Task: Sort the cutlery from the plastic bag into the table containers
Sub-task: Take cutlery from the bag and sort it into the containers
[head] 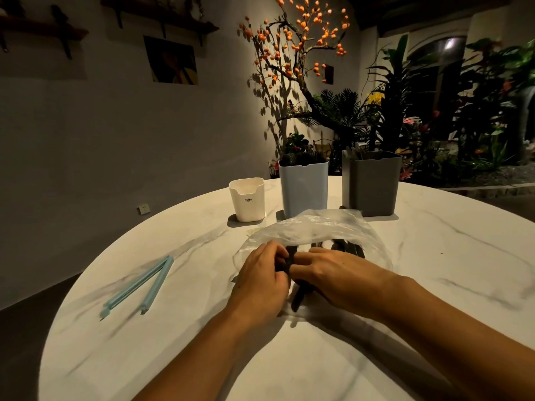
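Three containers are standing on the round marble table point(434, 270): one white cup point(247, 199), one pale blue bin point(304, 188), one grey bin point(372, 183). One clear plastic bag point(318, 227) is lying there, holding several dark cutlery pieces point(351, 248), too overlapped to count. One light blue hinged clip point(142, 285) is lying open. Two hands, left hand point(260, 279) and right hand point(327, 273), are showing.

A home or café corner — marble table point(405, 270), wall shelves point(162, 23), lush plants point(477, 111).
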The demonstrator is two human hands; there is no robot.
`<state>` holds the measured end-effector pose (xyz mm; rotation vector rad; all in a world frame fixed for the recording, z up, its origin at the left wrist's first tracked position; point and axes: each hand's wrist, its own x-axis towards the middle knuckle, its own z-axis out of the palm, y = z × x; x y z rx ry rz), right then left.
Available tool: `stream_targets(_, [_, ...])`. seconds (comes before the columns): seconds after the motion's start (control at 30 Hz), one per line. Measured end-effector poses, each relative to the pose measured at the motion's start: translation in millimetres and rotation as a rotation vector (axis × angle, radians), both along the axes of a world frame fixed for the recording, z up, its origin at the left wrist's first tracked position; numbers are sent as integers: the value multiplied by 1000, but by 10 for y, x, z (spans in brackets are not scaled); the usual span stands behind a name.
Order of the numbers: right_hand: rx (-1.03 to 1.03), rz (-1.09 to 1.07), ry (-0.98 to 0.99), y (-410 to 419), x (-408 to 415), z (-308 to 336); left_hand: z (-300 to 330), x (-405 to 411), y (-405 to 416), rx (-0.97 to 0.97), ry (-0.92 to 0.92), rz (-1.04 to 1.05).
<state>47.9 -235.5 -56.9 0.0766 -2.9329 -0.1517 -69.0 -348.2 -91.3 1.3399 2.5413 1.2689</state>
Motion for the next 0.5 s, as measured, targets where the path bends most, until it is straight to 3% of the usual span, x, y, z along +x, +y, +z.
stream_targets(0.17, [45, 35, 64, -16, 2, -28, 8, -38, -48, -1, 21, -43])
stream_targets(0.23, [93, 67, 213, 6, 19, -45, 27, -60, -69, 0, 53, -87])
stream_targets(0.37, [-27, 116, 504, -32, 43, -53, 64, 19, -78, 31, 65, -97])
stream_targets(0.5, [-80, 152, 663, -145, 38, -64, 192, 178, -109, 242, 34, -159])
